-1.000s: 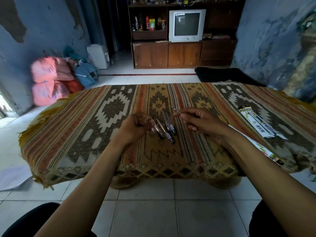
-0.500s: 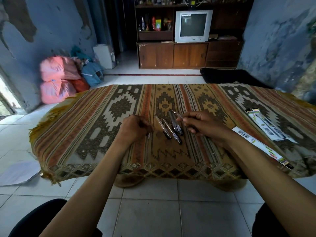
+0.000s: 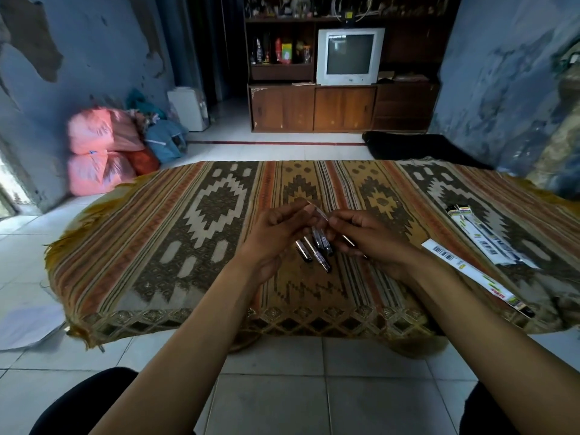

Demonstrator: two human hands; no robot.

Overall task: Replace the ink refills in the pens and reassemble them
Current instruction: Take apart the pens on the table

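Walls: peeling blue plaster walls (image 3: 103, 42) are flaking.
Floor: white tiled floor (image 3: 282, 387) is catching daylight from the left.
Furniture: dark wooden cabinet (image 3: 314, 108) is carrying a grey boxy television (image 3: 348, 56).

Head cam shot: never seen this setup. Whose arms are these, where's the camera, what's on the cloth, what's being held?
There is no machine here. A person wears a wide-angle camera on the head, looking forward and down, so the arms are their own. The left hand and right hand meet over a patterned cloth and together pinch a thin clear pen part; whether it is a barrel or a refill is hard to tell. Under the hands lie several pens. To the right lie long refill packets.
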